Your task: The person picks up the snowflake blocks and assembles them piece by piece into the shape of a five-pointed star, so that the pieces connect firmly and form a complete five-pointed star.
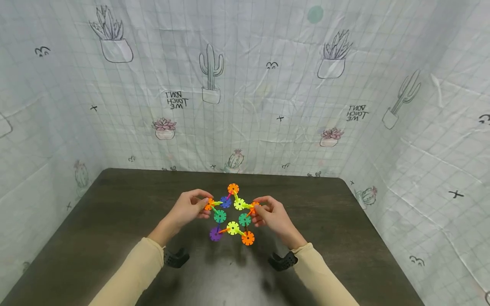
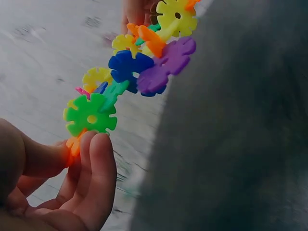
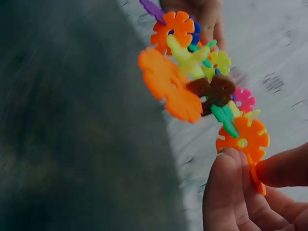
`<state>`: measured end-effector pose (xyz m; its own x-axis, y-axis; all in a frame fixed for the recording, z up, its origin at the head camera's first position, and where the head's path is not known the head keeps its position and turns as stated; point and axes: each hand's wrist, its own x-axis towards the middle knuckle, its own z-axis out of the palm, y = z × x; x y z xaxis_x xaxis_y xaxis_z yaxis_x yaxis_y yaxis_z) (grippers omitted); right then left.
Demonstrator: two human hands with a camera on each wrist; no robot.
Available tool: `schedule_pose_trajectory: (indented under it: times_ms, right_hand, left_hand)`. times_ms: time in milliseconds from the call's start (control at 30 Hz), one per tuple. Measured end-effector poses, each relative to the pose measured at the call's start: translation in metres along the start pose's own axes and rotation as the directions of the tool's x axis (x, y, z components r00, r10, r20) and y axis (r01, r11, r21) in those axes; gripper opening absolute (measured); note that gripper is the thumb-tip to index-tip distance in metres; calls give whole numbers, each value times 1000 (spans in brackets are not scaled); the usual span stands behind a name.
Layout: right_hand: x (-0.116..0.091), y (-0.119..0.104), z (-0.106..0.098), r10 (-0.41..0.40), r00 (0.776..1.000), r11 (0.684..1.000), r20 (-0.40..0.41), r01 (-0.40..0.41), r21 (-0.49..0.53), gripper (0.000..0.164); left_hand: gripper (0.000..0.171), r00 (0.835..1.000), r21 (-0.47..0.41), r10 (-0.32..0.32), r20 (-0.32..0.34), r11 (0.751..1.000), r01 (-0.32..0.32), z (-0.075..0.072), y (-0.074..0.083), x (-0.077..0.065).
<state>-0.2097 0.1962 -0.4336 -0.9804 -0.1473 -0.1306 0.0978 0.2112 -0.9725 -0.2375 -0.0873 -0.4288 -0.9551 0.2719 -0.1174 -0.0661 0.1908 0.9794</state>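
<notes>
A star-shaped ring of linked, notched plastic flower discs (image 1: 232,225) is held up above the table, its face towards the head camera. My left hand (image 1: 190,207) pinches the orange disc (image 2: 73,147) at the star's left point between thumb and fingers. On the other side, my right hand (image 1: 273,216) pinches another orange disc (image 3: 256,175) at the right point. An orange disc (image 1: 233,188) forms the top point; a purple disc (image 1: 215,234) and an orange disc (image 1: 248,238) form the lower points. Green, blue, yellow, brown and pink discs join them.
Beneath the hands lies a dark brown table (image 1: 134,216). A pale cloth (image 1: 245,76) with a grid and cactus drawings hangs behind it and along both sides. Black straps (image 1: 282,261) sit at both wrists, near the cream sleeves (image 1: 132,272).
</notes>
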Motion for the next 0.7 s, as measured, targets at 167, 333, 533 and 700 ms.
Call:
schedule_pose_trajectory:
  times_ms: [167, 333, 533, 700]
  right_hand:
    - [7, 26, 1, 59, 998, 997, 31, -57, -53, 33]
    - [14, 44, 3, 110, 993, 987, 44, -104, -118, 32]
    - [18, 64, 3, 120, 990, 980, 77, -106, -171, 27]
    - [21, 73, 2, 87, 994, 970, 73, -68, -234, 26]
  left_hand:
    - [24, 994, 39, -107, -4, 993, 107, 8, -23, 7]
    - [25, 989, 65, -151, -8, 986, 151, 13, -42, 11]
    - [23, 980, 91, -201, -8, 975, 201, 20, -59, 14]
    - [21, 977, 119, -214, -17, 970, 214, 21, -69, 16]
